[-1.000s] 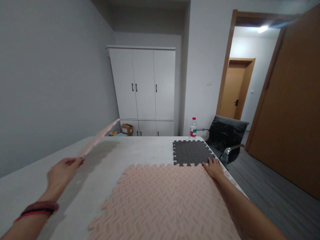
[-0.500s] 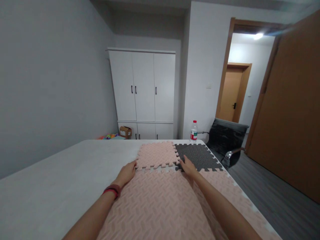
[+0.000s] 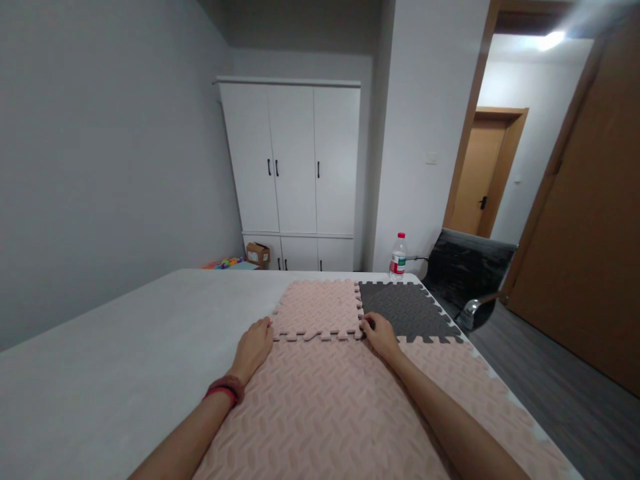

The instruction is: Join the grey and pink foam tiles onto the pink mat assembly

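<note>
A pink foam puzzle tile (image 3: 317, 308) lies flat at the far end of the white table (image 3: 125, 360), its toothed edges meeting a dark grey tile (image 3: 407, 310) on its right and the large pink mat (image 3: 325, 407) in front. My left hand (image 3: 255, 347) rests fingers down at the tile's near left corner. My right hand (image 3: 381, 335) presses with curled fingers at the near right corner, where the pink and grey tiles meet. Neither hand grips anything.
A plastic water bottle (image 3: 398, 255) stands at the table's far right corner. A black office chair (image 3: 470, 277) sits beside the table on the right. A white wardrobe (image 3: 295, 173), a cardboard box (image 3: 257, 254) and an open doorway lie beyond.
A second ago my left hand held the pink tile up in the air at the left. It now lies flat beside the grey tile, pushed closer into the joints, with both hands at its near corners.
</note>
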`<control>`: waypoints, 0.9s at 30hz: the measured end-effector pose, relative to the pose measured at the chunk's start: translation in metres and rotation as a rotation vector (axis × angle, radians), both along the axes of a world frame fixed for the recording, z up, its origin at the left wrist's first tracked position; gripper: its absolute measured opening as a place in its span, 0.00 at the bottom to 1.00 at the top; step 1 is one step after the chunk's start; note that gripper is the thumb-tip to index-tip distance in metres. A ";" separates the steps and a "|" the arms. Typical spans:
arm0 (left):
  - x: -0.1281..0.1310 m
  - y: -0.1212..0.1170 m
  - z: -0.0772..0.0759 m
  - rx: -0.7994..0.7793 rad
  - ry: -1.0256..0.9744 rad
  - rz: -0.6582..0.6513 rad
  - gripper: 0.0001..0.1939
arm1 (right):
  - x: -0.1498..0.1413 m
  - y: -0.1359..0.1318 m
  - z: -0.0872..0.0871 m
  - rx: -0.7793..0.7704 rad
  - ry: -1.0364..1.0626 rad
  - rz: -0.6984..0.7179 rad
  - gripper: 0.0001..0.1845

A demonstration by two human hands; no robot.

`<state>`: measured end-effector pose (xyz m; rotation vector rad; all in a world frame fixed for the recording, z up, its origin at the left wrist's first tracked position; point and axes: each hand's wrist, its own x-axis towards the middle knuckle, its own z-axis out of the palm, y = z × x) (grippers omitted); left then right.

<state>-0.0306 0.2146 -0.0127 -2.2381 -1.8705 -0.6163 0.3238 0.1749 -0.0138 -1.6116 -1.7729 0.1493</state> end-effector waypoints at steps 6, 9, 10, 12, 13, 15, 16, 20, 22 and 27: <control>0.008 -0.007 0.009 -0.009 0.048 -0.017 0.13 | -0.007 -0.002 0.002 0.039 -0.108 0.000 0.12; 0.010 -0.010 0.013 -0.006 0.074 -0.005 0.15 | -0.009 -0.002 0.002 0.028 -0.174 0.020 0.14; 0.011 -0.010 0.013 -0.004 0.082 0.007 0.16 | -0.010 -0.002 0.002 0.022 -0.192 0.029 0.15; 0.012 -0.011 0.014 0.000 0.095 0.038 0.18 | -0.009 -0.002 0.003 0.009 -0.222 0.053 0.17; 0.012 -0.012 0.014 0.002 0.101 0.055 0.18 | -0.009 -0.002 0.003 0.002 -0.234 0.067 0.18; 0.013 -0.012 0.014 0.005 0.114 0.081 0.19 | -0.007 -0.002 0.003 -0.014 -0.253 0.100 0.19; 0.013 -0.012 0.013 0.007 0.121 0.087 0.19 | -0.007 -0.001 0.003 -0.022 -0.261 0.115 0.20; 0.013 -0.011 0.012 0.005 0.140 0.082 0.18 | -0.006 -0.001 0.004 -0.064 -0.284 0.137 0.24; 0.012 -0.011 0.011 -0.004 0.141 0.080 0.18 | -0.007 -0.001 0.004 -0.088 -0.298 0.126 0.25; 0.011 -0.005 0.005 -0.042 0.120 0.030 0.21 | -0.009 -0.002 0.005 -0.160 -0.332 0.089 0.26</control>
